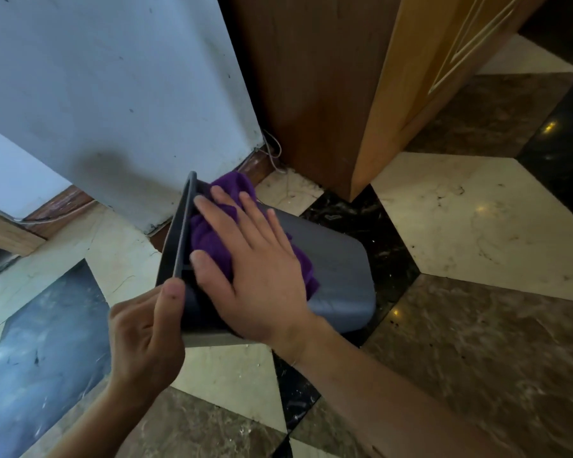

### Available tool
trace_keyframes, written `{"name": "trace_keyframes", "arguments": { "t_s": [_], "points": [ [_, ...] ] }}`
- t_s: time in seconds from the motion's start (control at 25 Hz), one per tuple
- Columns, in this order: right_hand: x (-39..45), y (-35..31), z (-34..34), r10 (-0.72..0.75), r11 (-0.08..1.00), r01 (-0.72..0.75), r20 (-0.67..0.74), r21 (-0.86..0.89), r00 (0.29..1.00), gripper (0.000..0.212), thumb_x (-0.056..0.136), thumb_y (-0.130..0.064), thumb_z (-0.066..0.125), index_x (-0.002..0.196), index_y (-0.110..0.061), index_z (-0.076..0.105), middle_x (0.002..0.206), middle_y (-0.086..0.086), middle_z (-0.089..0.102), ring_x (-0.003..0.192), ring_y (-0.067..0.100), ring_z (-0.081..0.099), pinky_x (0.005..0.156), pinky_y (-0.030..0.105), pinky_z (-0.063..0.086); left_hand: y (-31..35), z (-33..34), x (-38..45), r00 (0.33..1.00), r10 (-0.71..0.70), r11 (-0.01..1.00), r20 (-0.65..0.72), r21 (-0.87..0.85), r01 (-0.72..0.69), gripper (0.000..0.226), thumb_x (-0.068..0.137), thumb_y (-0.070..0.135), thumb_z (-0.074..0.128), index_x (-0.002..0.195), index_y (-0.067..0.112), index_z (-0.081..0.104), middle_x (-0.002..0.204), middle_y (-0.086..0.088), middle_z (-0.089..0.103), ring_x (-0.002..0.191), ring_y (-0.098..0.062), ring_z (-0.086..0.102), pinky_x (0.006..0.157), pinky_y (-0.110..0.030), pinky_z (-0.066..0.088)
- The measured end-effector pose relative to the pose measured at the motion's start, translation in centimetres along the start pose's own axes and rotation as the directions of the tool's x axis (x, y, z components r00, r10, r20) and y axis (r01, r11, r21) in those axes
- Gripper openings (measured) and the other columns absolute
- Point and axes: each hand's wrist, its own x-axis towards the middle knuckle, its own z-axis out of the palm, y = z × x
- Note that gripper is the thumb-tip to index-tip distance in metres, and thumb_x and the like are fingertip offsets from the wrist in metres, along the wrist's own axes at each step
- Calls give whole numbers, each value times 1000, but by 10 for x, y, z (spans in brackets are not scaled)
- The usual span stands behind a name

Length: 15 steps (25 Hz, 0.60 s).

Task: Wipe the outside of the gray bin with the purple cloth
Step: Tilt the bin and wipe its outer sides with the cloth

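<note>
The gray bin (pixel 334 259) lies tipped on its side on the patterned floor, its rim toward the left and its base toward the right. The purple cloth (pixel 212 239) is bunched on the bin's upward-facing side, close to the rim. My right hand (pixel 255 262) lies flat on the cloth with fingers spread, pressing it against the bin. My left hand (pixel 146 335) grips the near corner of the bin's rim, thumb on the edge. Part of the cloth is hidden under my right hand.
A white wall (pixel 113 94) stands just behind the bin, and a wooden door frame (pixel 311 94) with an open door (pixel 420 77) is to the right. Thin cables (pixel 273 153) hang at the wall's corner. Marble floor tiles (pixel 477 226) spread right and front.
</note>
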Motion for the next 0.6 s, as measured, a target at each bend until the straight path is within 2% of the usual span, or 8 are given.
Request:
{"name": "trace_keyframes", "arguments": {
  "t_s": [0.12,0.16,0.24,0.32,0.4,0.48,0.6],
  "points": [
    [4,35,0,133,991,-133,8,-3,991,55,99,-48,34,152,-33,32,161,-9,33,151,12,19,124,39,9,-13,-5,5,995,-86,996,-48,8,86,65,95,49,36,40,15,26,45,3,49,33,-15,34,34,-25,21],
    [4,47,-1,170,985,-170,1,-14,985,54,98,-49,33,150,-34,34,158,-8,38,150,12,24,124,40,11,-17,-7,5,989,-141,990,-46,16,142,77,93,61,35,39,7,29,46,-7,47,32,-23,35,34,-36,24],
    [2,71,-3,238,971,-239,-24,-24,971,52,96,-50,33,145,-33,42,149,-5,50,142,16,36,121,43,20,-27,-13,4,971,-236,971,-40,37,237,94,85,75,31,38,-6,38,40,-19,36,35,-41,37,32,-43,23],
    [-2,91,-9,316,948,-317,-49,-16,947,47,96,-49,36,138,-32,48,136,-2,59,129,19,48,113,42,32,-27,-15,4,956,-291,956,-39,28,292,97,84,77,31,40,-9,40,38,-26,35,32,-37,40,30,-41,25],
    [-6,111,-15,401,916,-401,-57,1,914,38,96,-46,41,130,-33,52,124,-1,63,116,19,54,98,36,42,-20,-13,6,956,-288,957,-45,6,289,89,89,68,34,38,-6,36,36,-17,33,32,-36,35,31,-39,23],
    [-11,129,-25,484,875,-479,-66,72,873,31,96,-46,43,122,-34,55,110,0,65,102,20,59,84,33,44,-13,-10,7,967,-249,969,-57,-9,249,69,91,50,37,39,7,26,41,-6,38,31,-15,28,38,-37,19],
    [-17,147,-39,620,768,-594,-46,240,783,27,99,-37,47,120,-27,61,96,-1,63,92,18,58,73,26,40,-9,-6,5,981,-190,982,-35,-28,189,55,92,44,36,53,5,29,46,2,39,37,-8,25,42,-30,15]
  ]
}}
